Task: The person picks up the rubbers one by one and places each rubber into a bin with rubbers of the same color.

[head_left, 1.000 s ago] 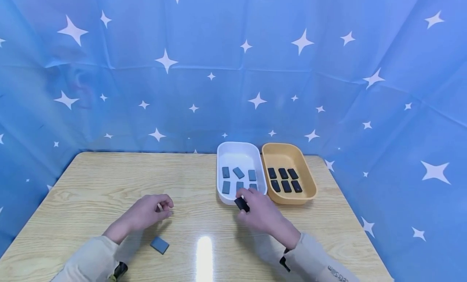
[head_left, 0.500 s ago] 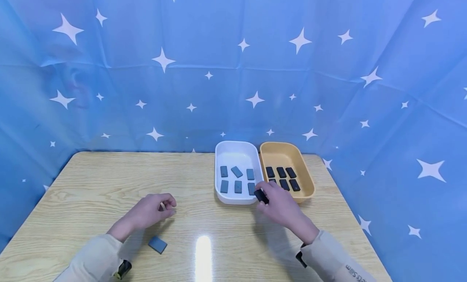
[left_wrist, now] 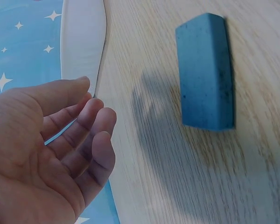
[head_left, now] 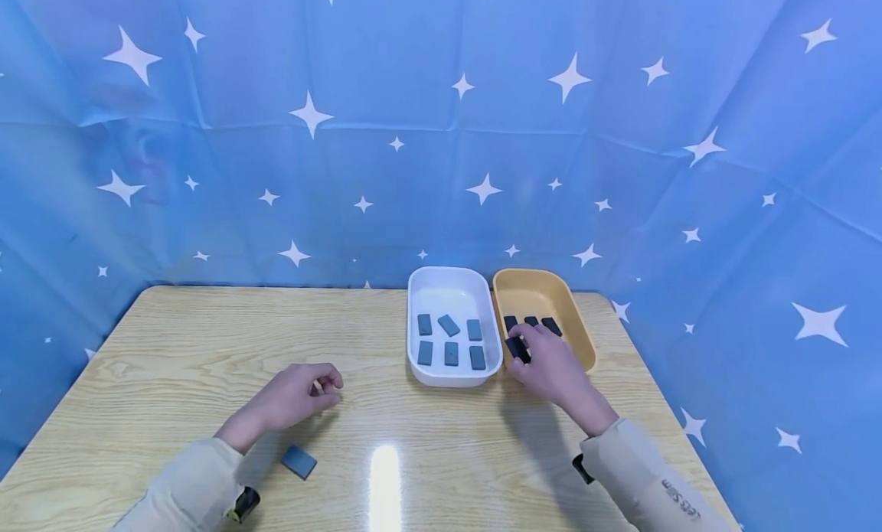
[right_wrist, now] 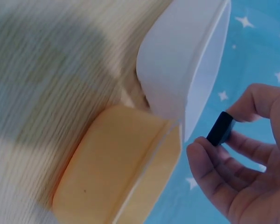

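Observation:
My right hand (head_left: 547, 363) pinches a small black rectangular block (right_wrist: 220, 128) between thumb and fingers. It is over the near part of the yellow tray (head_left: 580, 329), and three black blocks (head_left: 550, 326) show beyond the fingers; whatever lies under the hand is hidden. My left hand (head_left: 298, 396) hovers above the table with loosely bent fingers and holds nothing. Nearest to it, a single blue-grey rectangular block (left_wrist: 203, 74) lies flat on the wood, on the near side of the hand.
Left of the yellow tray and against it stands a white tray (head_left: 430, 285) with several blue-grey blocks (head_left: 451, 354) in two rows. The wooden table (head_left: 227, 325) ends at a blue star-patterned cloth (head_left: 386, 164) behind and at the sides.
My right hand has carried the black block rightward, from the white tray's near edge to over the yellow tray. The left hand has shifted slightly right. The lone blue-grey block stays put.

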`<state>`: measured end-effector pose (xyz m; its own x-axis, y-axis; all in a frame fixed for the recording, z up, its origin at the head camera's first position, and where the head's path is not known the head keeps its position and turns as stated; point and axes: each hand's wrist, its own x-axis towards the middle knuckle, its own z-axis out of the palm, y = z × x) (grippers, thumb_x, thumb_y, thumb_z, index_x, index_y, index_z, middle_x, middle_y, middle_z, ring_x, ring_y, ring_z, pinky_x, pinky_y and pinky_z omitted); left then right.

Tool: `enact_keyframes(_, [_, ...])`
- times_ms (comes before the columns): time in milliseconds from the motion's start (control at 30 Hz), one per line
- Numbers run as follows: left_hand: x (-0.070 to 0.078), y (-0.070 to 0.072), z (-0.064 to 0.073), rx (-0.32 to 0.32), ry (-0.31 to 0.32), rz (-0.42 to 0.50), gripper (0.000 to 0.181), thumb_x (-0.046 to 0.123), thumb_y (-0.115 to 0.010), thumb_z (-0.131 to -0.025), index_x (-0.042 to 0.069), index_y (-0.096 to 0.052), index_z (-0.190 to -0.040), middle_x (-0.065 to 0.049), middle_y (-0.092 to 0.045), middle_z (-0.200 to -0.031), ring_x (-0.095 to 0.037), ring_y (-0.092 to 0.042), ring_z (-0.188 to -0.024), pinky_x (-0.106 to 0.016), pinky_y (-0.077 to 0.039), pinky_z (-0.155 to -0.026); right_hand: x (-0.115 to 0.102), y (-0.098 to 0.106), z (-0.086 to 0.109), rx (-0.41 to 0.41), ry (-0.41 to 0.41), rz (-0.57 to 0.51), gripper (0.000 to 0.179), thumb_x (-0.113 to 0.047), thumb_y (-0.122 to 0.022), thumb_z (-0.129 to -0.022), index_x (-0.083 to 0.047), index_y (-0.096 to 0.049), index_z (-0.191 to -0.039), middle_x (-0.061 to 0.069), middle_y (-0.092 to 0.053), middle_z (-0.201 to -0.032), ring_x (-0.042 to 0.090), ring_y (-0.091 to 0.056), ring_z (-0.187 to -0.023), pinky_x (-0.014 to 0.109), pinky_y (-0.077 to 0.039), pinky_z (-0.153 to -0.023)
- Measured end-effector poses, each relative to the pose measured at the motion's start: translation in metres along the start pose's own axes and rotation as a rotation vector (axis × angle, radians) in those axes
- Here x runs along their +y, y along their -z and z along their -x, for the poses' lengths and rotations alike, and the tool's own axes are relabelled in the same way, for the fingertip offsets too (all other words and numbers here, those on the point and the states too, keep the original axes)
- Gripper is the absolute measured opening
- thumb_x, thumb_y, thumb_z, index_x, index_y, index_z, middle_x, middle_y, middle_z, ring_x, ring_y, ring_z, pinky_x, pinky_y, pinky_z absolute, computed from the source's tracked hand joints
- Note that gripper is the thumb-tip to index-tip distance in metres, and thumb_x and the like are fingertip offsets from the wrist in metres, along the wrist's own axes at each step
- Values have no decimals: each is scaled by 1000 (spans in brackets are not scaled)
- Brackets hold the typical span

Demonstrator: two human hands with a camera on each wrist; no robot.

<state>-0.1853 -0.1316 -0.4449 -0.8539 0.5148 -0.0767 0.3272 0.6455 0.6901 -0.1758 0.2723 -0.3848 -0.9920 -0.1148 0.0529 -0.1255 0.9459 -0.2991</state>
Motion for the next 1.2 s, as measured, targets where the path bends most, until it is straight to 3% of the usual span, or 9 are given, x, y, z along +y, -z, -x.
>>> enact_keyframes(300, [-1,0,2,-10,9,28,13,20,-63,-94,11,-64,-103,4,-62,-89,-7,-57,-72,-23,-44,-60,20,4,-23,-43,-71,-46,42,-19,-63,-86,-7,-57,-126,18,-62,-113,28,-58,-92,44,-50,-79])
enact_keyframes(667, [-2,1,0,7,34,15,11,19,-65,-93,13,-65,-102,5,-62,-89,-7,-58,-74,-23,-44,-62,35,6,-54,-100,-68,-29,44,-16,-62,-89,-2,-54,-130,19,-66,-104,24,-61,-77,38,-51,-69])
enact_keyframes(967, [-7,2,4,10,48,19,13,20,-65,-93,12,-65,-103,5,-62,-89,-7,-58,-75,-23,-44,-62,45,-1,-80,-125,-84,17,45,-14,-61,-91,0,-53,-133,23,-64,-116,31,-63,-93,43,-52,-75])
enact_keyframes(1200, [-10,6,6,19,48,31,12,19,-63,-94,12,-65,-103,5,-62,-89,-8,-56,-72,-23,-44,-60,49,-5,-95,-136,-107,59,45,-12,-64,-89,-1,-55,-131,21,-65,-114,32,-63,-96,44,-52,-78])
